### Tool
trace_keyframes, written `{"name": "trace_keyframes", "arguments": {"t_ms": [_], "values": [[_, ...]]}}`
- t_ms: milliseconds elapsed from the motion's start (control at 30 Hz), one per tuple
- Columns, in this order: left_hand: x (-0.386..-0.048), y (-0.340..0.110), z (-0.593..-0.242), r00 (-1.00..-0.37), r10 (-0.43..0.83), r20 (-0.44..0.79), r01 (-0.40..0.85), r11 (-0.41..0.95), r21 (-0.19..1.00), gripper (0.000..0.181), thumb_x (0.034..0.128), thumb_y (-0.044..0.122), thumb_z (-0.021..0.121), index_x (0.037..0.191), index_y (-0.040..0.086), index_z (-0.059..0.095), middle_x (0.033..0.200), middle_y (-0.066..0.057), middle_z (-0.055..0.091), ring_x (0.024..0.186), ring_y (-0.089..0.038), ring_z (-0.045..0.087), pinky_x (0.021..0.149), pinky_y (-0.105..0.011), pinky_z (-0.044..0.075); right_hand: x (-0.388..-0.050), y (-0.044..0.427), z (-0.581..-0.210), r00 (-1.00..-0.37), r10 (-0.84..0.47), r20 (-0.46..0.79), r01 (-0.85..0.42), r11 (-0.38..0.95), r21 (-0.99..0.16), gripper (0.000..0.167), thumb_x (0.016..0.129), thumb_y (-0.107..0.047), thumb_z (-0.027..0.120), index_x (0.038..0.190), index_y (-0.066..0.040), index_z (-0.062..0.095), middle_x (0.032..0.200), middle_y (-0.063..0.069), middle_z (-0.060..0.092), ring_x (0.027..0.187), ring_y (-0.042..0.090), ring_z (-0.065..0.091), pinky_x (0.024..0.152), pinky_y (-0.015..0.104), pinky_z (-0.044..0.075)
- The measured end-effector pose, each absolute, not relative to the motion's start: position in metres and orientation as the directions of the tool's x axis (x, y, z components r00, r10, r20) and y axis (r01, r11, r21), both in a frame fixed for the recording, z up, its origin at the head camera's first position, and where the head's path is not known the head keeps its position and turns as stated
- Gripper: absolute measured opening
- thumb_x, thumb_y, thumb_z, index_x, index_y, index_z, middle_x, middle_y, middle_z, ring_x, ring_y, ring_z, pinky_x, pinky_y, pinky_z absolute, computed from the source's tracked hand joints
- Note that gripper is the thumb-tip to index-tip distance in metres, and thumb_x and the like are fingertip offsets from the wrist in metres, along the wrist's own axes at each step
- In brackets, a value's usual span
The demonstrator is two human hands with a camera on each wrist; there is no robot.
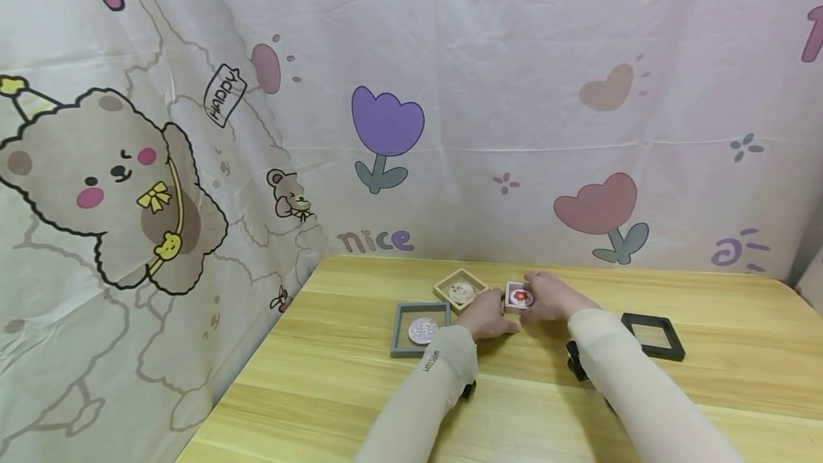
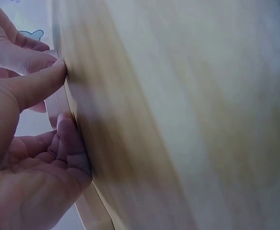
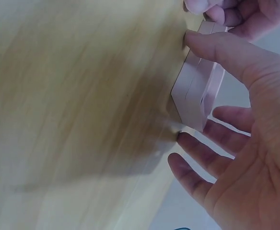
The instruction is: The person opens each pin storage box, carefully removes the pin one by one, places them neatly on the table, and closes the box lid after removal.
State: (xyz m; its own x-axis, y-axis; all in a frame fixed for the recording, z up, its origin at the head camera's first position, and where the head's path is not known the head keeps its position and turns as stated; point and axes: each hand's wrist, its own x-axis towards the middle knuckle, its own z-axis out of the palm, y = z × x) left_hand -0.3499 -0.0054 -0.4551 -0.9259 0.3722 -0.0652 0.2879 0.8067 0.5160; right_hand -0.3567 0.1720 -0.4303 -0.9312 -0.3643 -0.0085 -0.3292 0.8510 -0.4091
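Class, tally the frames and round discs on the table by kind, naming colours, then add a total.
Frames: 4 (gray frame, tan frame, pink frame, black frame)
Discs: 3 (lilac disc, cream disc, white disc with a red flower)
Total: 7

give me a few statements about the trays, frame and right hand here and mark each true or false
1. The right hand touches the small pink box. True.
2. The pink box holds a disc with a blue star. False: its disc has a red flower.
3. The wooden tray lies farther from the person than the gray tray. True.
4. The gray tray is empty. False: a pale lilac disc lies in it.
5. No frame lies farther right than the right hand. False: a black frame does.
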Motion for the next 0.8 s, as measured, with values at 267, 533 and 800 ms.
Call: {"name": "trace_keyframes", "arguments": {"t_ms": [267,533,800], "values": [[-0.3521,-0.0030,-0.4567,-0.928,0.366,-0.065,0.283,0.809,0.515,0.053,0.0887,0.027,0.089,0.129,0.005,0.064,0.097,-0.001,0.065,0.086,-0.014,0.060,0.083,-0.027,0.055,-0.3580,0.1718,-0.4306,-0.927,-0.376,0.006,-0.349,0.854,-0.387,0.084,0.078,-0.012,0.090,0.141,0.025,0.050,0.137,0.045,0.057,0.121,0.052,0.064,0.112,0.063,0.052],[-0.3523,-0.0033,-0.4560,-0.926,0.370,-0.070,0.281,0.802,0.527,0.057,0.0884,0.027,0.090,0.132,0.003,0.063,0.096,-0.002,0.064,0.085,-0.014,0.058,0.082,-0.027,0.055,-0.3586,0.1729,-0.4314,-0.925,-0.380,0.019,-0.357,0.849,-0.390,0.078,0.079,-0.012,0.089,0.138,0.024,0.053,0.124,0.039,0.064,0.104,0.040,0.067,0.102,0.058,0.058],[-0.3540,-0.0022,-0.4546,-0.926,0.365,-0.098,0.266,0.815,0.515,0.050,0.0874,0.027,0.091,0.125,0.006,0.066,0.105,-0.003,0.070,0.090,-0.013,0.061,0.089,-0.027,0.057,-0.3578,0.1739,-0.4341,-0.923,-0.385,0.023,-0.359,0.834,-0.418,0.048,0.079,-0.013,0.090,0.113,0.011,0.067,0.099,0.019,0.067,0.085,0.025,0.060,0.080,0.042,0.058]]}}
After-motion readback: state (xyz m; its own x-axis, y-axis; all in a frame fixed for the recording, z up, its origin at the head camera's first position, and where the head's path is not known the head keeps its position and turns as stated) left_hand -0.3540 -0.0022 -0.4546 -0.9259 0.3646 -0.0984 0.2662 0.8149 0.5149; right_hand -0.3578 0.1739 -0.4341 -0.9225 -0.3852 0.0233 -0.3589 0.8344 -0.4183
